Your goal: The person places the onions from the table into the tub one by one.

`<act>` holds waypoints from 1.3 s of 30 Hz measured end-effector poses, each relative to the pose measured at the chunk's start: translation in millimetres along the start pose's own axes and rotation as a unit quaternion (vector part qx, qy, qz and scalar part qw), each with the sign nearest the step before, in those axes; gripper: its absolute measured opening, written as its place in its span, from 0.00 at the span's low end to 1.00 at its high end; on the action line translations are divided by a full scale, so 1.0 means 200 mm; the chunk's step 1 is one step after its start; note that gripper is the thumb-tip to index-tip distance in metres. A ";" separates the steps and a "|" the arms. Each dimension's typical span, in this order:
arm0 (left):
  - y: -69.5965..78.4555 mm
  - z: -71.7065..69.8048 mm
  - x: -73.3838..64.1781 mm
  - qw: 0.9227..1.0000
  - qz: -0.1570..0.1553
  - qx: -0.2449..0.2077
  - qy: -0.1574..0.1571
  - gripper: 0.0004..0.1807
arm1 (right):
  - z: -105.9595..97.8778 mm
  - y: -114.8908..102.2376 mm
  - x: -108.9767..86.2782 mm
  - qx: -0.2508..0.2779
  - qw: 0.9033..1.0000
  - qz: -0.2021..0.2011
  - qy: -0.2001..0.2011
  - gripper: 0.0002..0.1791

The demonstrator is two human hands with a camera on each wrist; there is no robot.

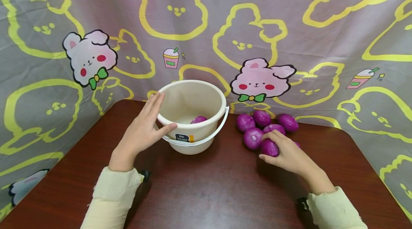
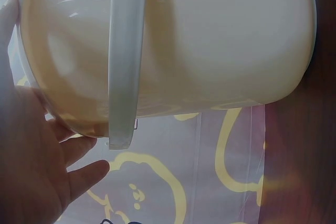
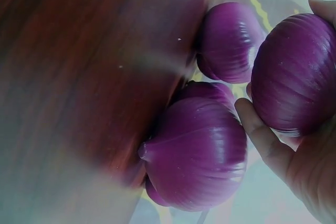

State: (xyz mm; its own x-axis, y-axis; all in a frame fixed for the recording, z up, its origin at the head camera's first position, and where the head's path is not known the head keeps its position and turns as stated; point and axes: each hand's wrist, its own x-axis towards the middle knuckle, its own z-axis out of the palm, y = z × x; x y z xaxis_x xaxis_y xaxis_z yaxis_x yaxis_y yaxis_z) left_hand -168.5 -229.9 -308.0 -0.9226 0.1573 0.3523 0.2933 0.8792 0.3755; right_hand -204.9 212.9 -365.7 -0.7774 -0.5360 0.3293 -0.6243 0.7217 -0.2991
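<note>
A cream plastic bucket (image 1: 207,132) with a white handle stands upright on the table, a purple onion (image 1: 199,119) visible inside it. My left hand (image 1: 141,128) rests on its left side, thumb on the front rim and fingers extended along the edge. In the left wrist view, those fingers (image 2: 79,150) are spread along the bucket's outer wall. On the right, my right hand (image 1: 288,154) grips a purple onion (image 1: 269,148), thumb on one side and fingers over the other. The right wrist view has this onion (image 3: 296,72) between thumb and fingers, beside other onions.
Several more purple onions, such as this one (image 1: 253,138), lie clustered near the back right of the dark wooden table (image 1: 212,193). A cloth (image 1: 199,53) with yellow outlines and cartoon rabbits hangs behind and along both sides. The bucket's handle (image 1: 212,135) hangs down at its front.
</note>
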 end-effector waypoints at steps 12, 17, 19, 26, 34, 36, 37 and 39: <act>0.00 0.00 0.00 1.000 -0.001 -0.002 0.000 0.56 | 0.00 0.02 0.02 0.011 0.998 -0.023 0.053 0.28; 0.00 0.00 0.00 1.000 -0.001 -0.003 0.000 0.56 | -0.01 0.01 0.04 0.016 0.997 -0.026 0.064 0.27; 0.00 0.00 0.00 1.000 -0.002 -0.003 -0.001 0.56 | -0.01 0.00 0.04 0.021 0.997 -0.022 0.067 0.27; 0.00 0.00 0.00 1.000 -0.003 -0.001 0.002 0.56 | -0.04 -0.01 0.05 0.036 0.996 -0.002 0.076 0.26; 0.00 0.00 0.00 1.000 -0.003 -0.004 0.001 0.56 | -0.07 -0.01 0.06 0.061 0.995 0.028 0.079 0.26; 0.00 0.00 0.00 1.000 -0.002 -0.004 0.001 0.56 | -0.08 -0.01 0.06 0.074 0.994 0.040 0.074 0.26; 0.00 0.00 0.00 1.000 -0.003 -0.005 0.001 0.56 | -0.08 -0.01 0.07 0.079 0.993 0.046 0.072 0.26; 0.00 0.00 0.00 1.000 -0.003 -0.005 0.001 0.56 | -0.09 -0.02 0.07 0.086 0.992 0.053 0.072 0.26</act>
State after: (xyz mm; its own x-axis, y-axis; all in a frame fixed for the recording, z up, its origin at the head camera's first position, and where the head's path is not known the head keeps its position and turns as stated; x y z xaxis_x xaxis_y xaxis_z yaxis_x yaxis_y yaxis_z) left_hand -168.6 -229.9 -308.2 -0.9238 0.1511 0.3519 0.2904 0.8754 0.3865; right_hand -212.7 210.1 -343.1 -0.8281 -0.3837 0.4087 -0.5531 0.6785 -0.4835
